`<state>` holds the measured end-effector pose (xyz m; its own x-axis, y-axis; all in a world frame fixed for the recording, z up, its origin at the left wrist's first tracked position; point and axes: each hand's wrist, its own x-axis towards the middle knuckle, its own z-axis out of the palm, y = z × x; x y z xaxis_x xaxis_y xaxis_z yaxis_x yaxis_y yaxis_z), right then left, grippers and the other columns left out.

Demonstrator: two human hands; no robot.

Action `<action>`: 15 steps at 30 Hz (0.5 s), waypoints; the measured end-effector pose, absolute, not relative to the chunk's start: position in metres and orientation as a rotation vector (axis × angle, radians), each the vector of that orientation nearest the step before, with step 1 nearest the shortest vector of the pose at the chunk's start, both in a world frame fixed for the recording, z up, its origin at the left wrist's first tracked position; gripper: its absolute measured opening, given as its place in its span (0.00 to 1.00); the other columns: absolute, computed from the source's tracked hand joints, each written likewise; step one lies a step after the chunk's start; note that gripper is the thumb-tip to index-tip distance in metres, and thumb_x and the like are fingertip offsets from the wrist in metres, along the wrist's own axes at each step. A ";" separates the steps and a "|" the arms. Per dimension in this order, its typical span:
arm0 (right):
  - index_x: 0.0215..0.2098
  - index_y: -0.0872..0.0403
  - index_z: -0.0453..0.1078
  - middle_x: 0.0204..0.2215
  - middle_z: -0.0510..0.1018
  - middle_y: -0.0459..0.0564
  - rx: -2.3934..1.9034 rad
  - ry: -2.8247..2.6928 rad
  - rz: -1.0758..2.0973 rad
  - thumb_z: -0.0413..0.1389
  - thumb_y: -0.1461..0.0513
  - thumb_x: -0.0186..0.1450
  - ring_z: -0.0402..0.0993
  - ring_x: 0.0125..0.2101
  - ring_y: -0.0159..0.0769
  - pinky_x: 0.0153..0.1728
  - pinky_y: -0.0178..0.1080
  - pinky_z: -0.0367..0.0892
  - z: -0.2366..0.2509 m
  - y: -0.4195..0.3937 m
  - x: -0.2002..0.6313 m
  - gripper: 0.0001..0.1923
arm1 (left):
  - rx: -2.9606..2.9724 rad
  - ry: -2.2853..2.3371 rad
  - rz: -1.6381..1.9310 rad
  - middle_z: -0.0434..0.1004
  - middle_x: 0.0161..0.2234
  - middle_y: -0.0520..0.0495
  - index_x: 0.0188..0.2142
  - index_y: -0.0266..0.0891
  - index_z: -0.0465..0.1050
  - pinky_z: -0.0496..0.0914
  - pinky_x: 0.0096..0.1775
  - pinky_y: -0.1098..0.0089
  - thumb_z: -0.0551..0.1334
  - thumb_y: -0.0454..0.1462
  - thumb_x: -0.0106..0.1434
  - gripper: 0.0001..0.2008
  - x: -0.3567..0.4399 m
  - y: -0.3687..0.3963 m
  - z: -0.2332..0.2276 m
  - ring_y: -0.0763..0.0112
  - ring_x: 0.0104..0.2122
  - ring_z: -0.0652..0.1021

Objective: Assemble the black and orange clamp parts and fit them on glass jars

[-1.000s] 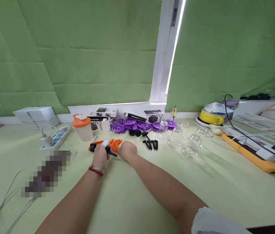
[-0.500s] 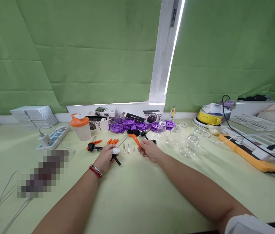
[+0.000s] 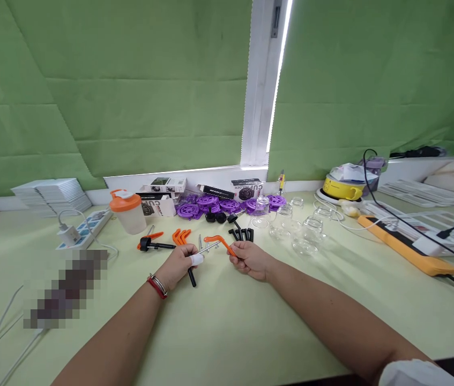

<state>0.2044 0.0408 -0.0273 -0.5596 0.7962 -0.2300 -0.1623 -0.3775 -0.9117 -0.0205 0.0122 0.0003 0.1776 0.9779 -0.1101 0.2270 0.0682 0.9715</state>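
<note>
Green cloth covers the wall behind a pale green table, split by a white window frame letting in a strip of light. I see my left hand near the middle of the table, closed around a black-handled screwdriver; its thin metal shaft points up and right, and its black handle sticks out below the fist toward the near edge. One finger of that hand wears a white wrap, and a red bracelet sits at the wrist. My right hand is just beside it to the right, fingers pinched on one end of an orange bent plastic piece. The screwdriver's tip reaches the orange piece; I cannot tell if they touch.

Just behind the hands lie more orange pieces, a black knob on a rod and a few loose screws. Farther back, toward the far edge, sit purple plastic wheels, small black parts, clear glass jars, printed boxes and an orange-lidded shaker cup. A white power strip lies toward the left edge, beside a stack of white sheets. Toward the right edge are a yellow round device and a long orange bar with black cables.
</note>
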 end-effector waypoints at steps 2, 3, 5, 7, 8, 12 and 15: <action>0.32 0.56 0.63 0.18 0.64 0.40 -0.930 -1.278 1.986 0.54 0.54 0.61 0.49 0.13 0.19 0.14 0.26 0.41 -0.027 0.039 0.205 0.13 | 1.421 1.233 0.891 0.61 0.19 0.56 0.22 0.38 0.62 0.53 0.23 0.76 0.65 0.40 0.47 0.12 -0.018 0.011 0.000 0.78 0.20 0.61; 0.32 0.56 0.63 0.18 0.64 0.40 -0.932 -1.311 1.985 0.54 0.54 0.61 0.49 0.13 0.19 0.14 0.26 0.41 -0.027 0.037 0.205 0.13 | 1.452 1.222 0.903 0.61 0.20 0.57 0.22 0.38 0.62 0.54 0.24 0.76 0.65 0.40 0.47 0.13 -0.017 0.010 0.000 0.77 0.21 0.62; 0.32 0.55 0.62 0.18 0.64 0.39 -0.921 -1.368 1.985 0.55 0.53 0.60 0.49 0.13 0.19 0.14 0.26 0.41 -0.027 0.035 0.205 0.13 | 1.527 1.204 0.915 0.62 0.22 0.57 0.24 0.38 0.62 0.57 0.26 0.75 0.66 0.39 0.46 0.13 -0.014 0.008 0.001 0.77 0.23 0.63; 0.32 0.55 0.62 0.18 0.65 0.40 -0.901 -1.412 1.989 0.55 0.52 0.60 0.49 0.13 0.19 0.14 0.27 0.42 -0.027 0.034 0.206 0.14 | 1.597 1.170 0.879 0.63 0.24 0.57 0.27 0.38 0.62 0.60 0.28 0.74 0.68 0.38 0.45 0.15 -0.012 0.005 0.002 0.76 0.25 0.64; 0.31 0.55 0.62 0.18 0.65 0.40 -0.892 -1.431 1.989 0.55 0.52 0.59 0.49 0.13 0.19 0.14 0.27 0.42 -0.027 0.033 0.205 0.15 | 1.627 1.147 0.845 0.63 0.25 0.56 0.29 0.38 0.62 0.61 0.29 0.73 0.68 0.38 0.44 0.16 -0.011 0.003 0.003 0.76 0.25 0.64; 0.31 0.56 0.63 0.17 0.63 0.40 -0.887 -1.492 1.967 0.56 0.51 0.59 0.49 0.14 0.19 0.14 0.27 0.42 -0.026 0.030 0.204 0.16 | 1.721 1.074 0.781 0.62 0.27 0.57 0.33 0.39 0.63 0.61 0.29 0.73 0.70 0.36 0.42 0.20 -0.009 -0.001 0.007 0.77 0.26 0.63; 0.30 0.57 0.63 0.16 0.63 0.40 -0.915 -1.486 1.954 0.56 0.50 0.58 0.49 0.14 0.20 0.15 0.27 0.43 -0.024 0.029 0.203 0.17 | 1.662 0.996 0.837 0.62 0.29 0.56 0.35 0.38 0.63 0.62 0.32 0.73 0.70 0.35 0.42 0.22 -0.008 0.000 0.008 0.76 0.28 0.64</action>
